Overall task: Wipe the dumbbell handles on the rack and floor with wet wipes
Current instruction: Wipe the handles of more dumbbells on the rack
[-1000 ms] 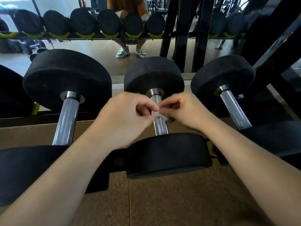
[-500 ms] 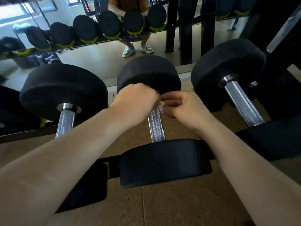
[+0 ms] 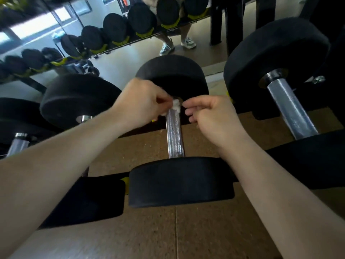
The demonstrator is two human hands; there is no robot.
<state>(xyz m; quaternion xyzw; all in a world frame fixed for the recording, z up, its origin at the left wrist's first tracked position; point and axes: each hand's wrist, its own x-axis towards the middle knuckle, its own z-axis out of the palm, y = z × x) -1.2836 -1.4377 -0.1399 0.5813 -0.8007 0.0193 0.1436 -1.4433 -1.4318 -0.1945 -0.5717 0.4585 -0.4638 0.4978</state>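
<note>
The left hand is pinching a white wet wipe against the far end of the middle dumbbell handle. The right hand, fingers curled, is hovering just right of that end; whether it is holding anything I cannot tell. Brown floor is showing on either side of the handle.

Bare from elbows down, left hand and right hand alike. Shod, in reflection, in pale lace-up sneakers with grey-green trim.
</note>
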